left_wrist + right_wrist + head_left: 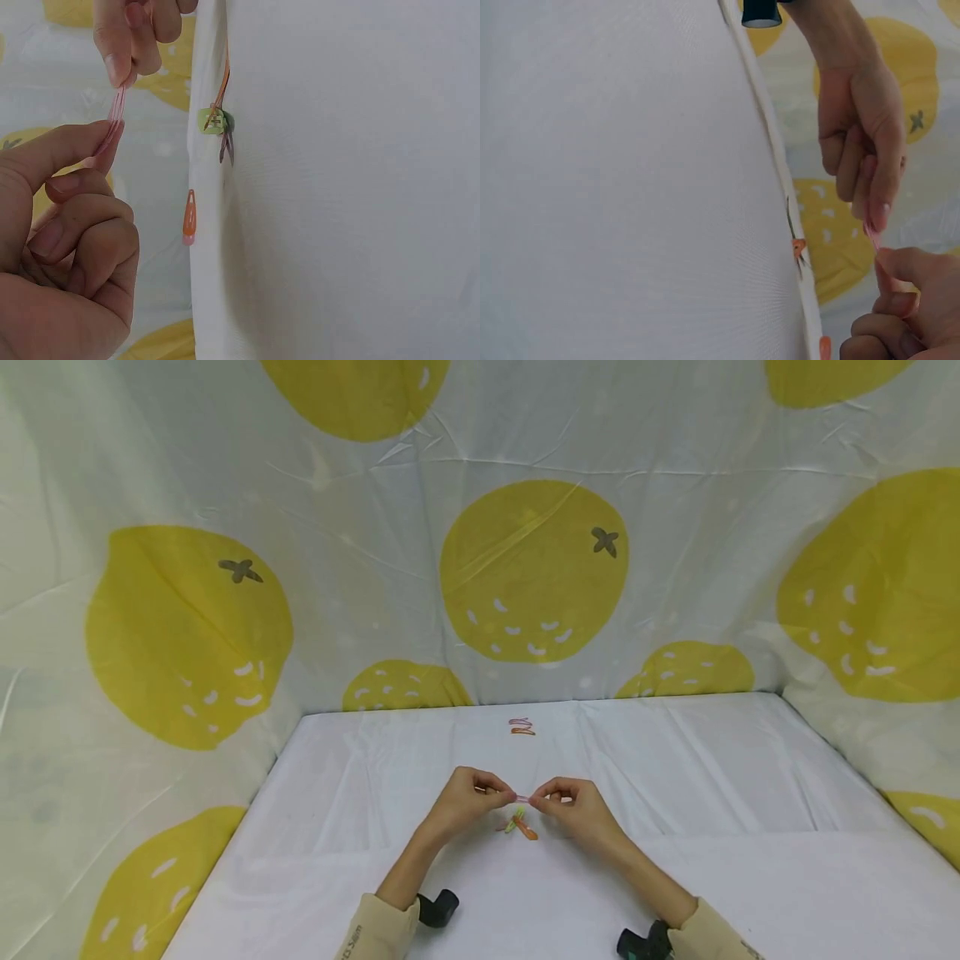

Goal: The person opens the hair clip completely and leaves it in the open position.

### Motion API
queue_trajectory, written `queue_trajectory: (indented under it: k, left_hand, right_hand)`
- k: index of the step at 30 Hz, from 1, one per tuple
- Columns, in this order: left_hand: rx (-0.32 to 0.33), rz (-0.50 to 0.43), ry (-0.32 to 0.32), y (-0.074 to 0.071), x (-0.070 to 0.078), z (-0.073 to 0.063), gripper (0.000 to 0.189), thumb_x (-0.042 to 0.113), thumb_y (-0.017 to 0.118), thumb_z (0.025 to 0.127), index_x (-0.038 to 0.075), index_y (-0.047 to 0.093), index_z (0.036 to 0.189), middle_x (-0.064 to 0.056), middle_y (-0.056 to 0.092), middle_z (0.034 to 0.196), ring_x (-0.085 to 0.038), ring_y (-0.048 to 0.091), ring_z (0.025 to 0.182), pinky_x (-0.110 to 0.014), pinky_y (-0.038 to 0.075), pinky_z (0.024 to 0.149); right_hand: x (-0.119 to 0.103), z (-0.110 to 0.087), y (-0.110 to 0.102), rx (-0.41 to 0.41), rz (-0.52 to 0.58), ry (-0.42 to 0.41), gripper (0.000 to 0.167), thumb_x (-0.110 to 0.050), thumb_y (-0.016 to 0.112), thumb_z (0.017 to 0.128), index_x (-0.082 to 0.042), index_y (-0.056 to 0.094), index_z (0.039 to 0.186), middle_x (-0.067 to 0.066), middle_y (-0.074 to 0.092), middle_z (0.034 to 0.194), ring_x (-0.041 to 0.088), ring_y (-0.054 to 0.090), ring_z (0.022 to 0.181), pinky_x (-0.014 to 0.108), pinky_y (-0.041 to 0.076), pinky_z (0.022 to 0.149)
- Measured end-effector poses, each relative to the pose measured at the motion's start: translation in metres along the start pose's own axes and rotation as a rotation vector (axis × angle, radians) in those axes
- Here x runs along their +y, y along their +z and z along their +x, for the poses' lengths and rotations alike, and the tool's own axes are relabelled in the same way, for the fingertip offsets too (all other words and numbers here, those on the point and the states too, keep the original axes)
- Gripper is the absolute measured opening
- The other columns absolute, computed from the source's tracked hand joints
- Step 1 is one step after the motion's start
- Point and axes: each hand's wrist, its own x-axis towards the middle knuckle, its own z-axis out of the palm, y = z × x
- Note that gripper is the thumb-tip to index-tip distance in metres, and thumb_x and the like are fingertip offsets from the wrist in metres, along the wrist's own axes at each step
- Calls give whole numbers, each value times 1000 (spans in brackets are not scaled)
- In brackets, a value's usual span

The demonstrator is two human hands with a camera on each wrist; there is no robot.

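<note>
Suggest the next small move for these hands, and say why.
Probably lay the slim pink piece beside the two clips further out on the white cloth: the left hand and right hand pinch it between them, and those clips lie apart from the small mixed pile nearer the hands.

A clip sits between left hand and right hand. On the table, loose clips lie below; paired clips lie behind.
</note>
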Motion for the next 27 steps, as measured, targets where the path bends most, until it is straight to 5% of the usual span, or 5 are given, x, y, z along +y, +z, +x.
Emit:
queue_trajectory:
  k: [3,11,21,27]
  left_hand:
    - [-1,-18,13,1,0,2,16,17,81,90,1,81,93,-13,77,86,-8,53,63,-19,40,59]
    - [33,-27,40,2,-2,2,11,14,83,87,3,81,89,8,59,64,-4,40,55,-18,32,53]
    - [112,-96,95,9,0,1,8,4,83,84,-3,80,84,-16,74,76,-3,46,55,-18,36,51]
    - [114,-96,85,11,-1,0,8,5,83,85,-2,80,84,-17,77,82,-4,52,59,-18,40,54]
  right_hand:
    - [1,0,-1,-8,-17,-6,9,-22,76,95,-13,80,95,3,74,91,7,57,75,21,46,68]
    - [0,1,-3,-15,3,-49,13,-18,73,97,-8,79,101,11,75,99,6,58,81,19,49,72]
    - [-1,2,-5,-65,43,-98,14,-16,68,100,-5,77,104,21,72,102,5,54,74,17,44,66]
    - [1,2,-7,-95,54,-124,18,-18,68,101,-2,76,104,23,71,104,4,50,76,18,40,64]
